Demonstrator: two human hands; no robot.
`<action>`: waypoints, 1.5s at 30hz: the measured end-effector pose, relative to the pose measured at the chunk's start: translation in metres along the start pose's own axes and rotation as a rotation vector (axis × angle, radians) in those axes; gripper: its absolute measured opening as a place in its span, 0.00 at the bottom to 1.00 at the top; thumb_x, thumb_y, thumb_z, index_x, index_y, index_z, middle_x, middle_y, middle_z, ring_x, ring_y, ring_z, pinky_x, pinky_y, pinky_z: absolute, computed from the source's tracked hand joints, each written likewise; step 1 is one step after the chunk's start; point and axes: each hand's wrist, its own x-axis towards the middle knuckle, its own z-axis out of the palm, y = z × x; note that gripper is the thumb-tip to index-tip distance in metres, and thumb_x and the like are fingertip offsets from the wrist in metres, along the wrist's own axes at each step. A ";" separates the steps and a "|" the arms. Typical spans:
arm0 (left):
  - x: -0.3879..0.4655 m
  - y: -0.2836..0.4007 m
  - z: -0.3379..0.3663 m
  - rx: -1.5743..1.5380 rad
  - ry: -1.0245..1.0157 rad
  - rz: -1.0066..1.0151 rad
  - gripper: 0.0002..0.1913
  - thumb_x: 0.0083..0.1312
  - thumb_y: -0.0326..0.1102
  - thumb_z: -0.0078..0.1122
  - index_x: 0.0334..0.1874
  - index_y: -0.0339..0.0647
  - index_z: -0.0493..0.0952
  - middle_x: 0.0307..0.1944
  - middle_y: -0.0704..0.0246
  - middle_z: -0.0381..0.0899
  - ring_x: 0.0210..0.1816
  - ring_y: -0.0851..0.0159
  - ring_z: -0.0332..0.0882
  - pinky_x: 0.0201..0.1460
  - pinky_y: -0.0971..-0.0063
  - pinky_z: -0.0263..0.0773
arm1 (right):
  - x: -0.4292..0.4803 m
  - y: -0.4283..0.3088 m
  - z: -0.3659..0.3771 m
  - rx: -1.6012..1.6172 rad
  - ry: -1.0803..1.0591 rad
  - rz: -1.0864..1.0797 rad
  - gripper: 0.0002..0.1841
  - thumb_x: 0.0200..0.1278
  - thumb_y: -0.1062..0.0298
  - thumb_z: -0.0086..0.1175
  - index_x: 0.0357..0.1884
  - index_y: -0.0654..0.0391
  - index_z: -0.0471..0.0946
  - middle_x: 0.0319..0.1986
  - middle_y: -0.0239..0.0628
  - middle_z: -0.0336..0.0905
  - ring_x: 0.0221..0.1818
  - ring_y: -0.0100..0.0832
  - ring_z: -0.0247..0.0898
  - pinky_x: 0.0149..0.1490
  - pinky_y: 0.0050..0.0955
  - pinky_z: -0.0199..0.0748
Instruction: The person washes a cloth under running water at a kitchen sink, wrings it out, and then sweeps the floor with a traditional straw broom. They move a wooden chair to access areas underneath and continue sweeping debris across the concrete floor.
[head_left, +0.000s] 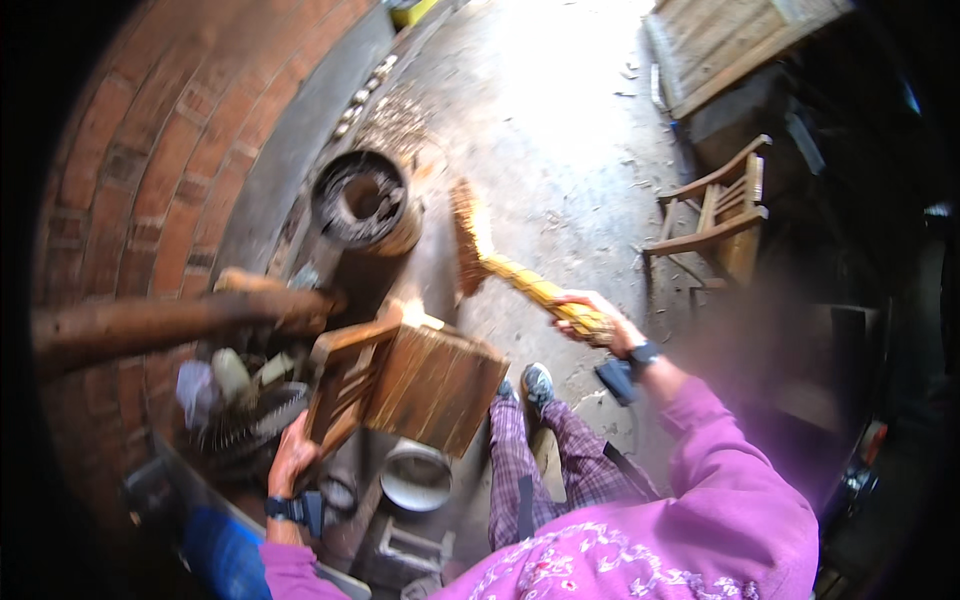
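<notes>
My right hand (596, 319) grips the yellow wrapped handle of a short straw broom (471, 240), whose brush end is over the concrete floor. My left hand (292, 454) is closed around the backrest of a small wooden chair (435, 386), at the lower left. The chair's plank seat faces up towards me and looks tilted. A round stove or drum (361, 199) with ash inside stands beyond the chair, left of the broom's brush.
A wooden post (180, 326) crosses the left side before a brick wall (150, 165). Another wooden chair (712, 202) stands at the right. A metal basin (416, 480) and small wooden stool (412, 547) sit below the held chair. Debris (397, 120) lies along the wall.
</notes>
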 end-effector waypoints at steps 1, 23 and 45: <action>0.004 -0.002 -0.003 -0.016 -0.016 0.019 0.28 0.39 0.19 0.47 0.50 0.33 0.69 0.41 0.54 0.77 0.47 0.55 0.75 0.51 0.71 0.67 | 0.017 -0.001 0.006 -0.015 -0.066 -0.060 0.21 0.56 0.56 0.55 0.45 0.61 0.71 0.29 0.38 0.78 0.25 0.27 0.75 0.31 0.20 0.75; 0.047 0.000 0.114 -0.218 0.308 0.213 0.19 0.50 0.25 0.51 0.47 0.38 0.71 0.33 0.60 0.81 0.37 0.59 0.80 0.40 0.74 0.74 | -0.039 -0.035 -0.152 0.316 0.321 -0.155 0.14 0.56 0.61 0.47 0.36 0.63 0.69 0.21 0.42 0.73 0.20 0.32 0.72 0.24 0.22 0.73; 0.158 0.348 0.146 -0.534 -0.183 -0.245 0.17 0.55 0.22 0.49 0.48 0.31 0.71 0.33 0.61 0.80 0.35 0.69 0.79 0.38 0.78 0.74 | 0.114 -0.264 -0.188 0.447 -0.139 0.019 0.20 0.56 0.59 0.53 0.43 0.66 0.66 0.26 0.44 0.71 0.19 0.28 0.66 0.23 0.19 0.67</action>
